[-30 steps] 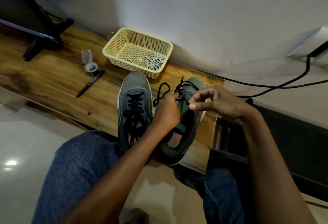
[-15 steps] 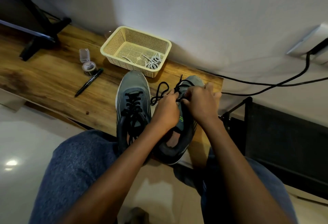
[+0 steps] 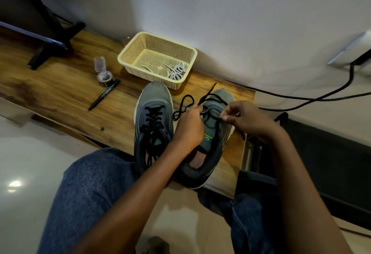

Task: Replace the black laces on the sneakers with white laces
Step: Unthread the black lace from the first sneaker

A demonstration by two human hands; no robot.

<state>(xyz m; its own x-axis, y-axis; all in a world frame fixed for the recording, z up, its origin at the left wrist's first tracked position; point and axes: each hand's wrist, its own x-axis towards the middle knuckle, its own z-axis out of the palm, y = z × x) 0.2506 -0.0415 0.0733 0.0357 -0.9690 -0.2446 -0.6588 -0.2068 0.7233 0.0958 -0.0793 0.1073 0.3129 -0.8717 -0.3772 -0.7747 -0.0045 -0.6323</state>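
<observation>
Two grey-green sneakers stand side by side on the wooden board. The left sneaker keeps its black laces threaded and tied. On the right sneaker the black lace is loosened, with a loop trailing to the left. My left hand rests on that shoe's tongue and grips the lace. My right hand pinches a strand of the same lace above the eyelets. White laces lie coiled in the cream basket.
A black pen and a small open container lie on the board left of the shoes. A black stand sits at the far left. Cables run along the wall on the right. My knees are below the board.
My right hand went in to the lace beside my left hand, then pulled back to the right with a strand pinched. The left hand stayed on the right sneaker.
</observation>
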